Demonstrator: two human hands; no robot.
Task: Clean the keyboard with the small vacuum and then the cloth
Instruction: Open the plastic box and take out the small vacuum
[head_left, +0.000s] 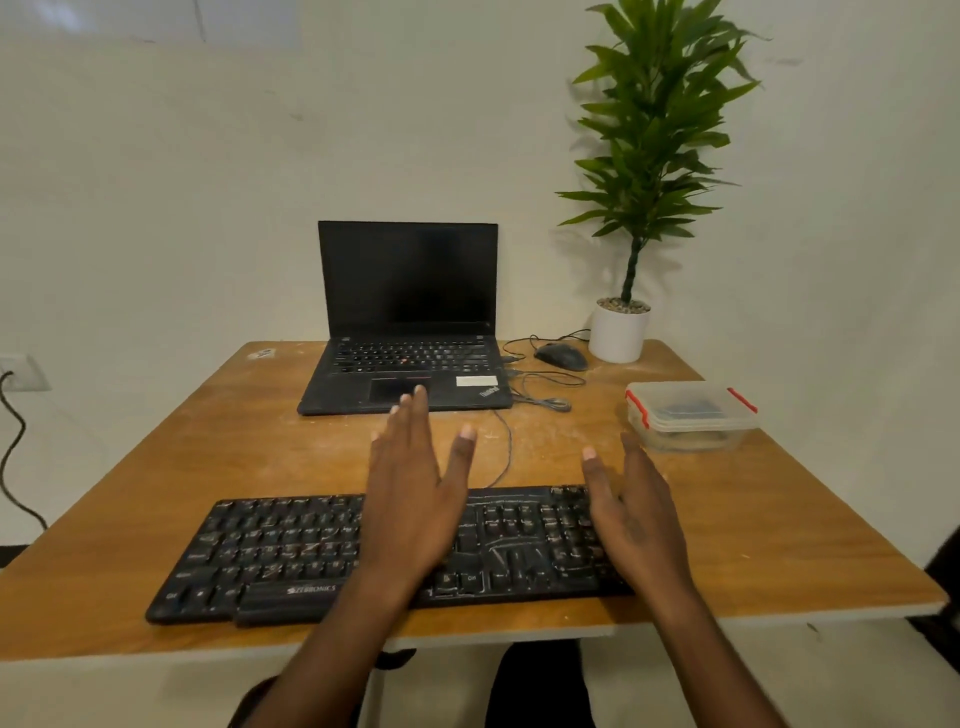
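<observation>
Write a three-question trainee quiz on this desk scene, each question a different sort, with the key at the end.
1. True or false: the left hand grips a small vacuum.
2. Which item sits nearest the right hand? A) mouse B) lidded plastic container C) potted plant
3. Fill in: the external keyboard lies at the desk's ____ edge, closer to the person than the laptop.

Key
1. False: both hands are open with straight fingers, above the keyboard; no vacuum or cloth shows.
2. B
3. near
</observation>
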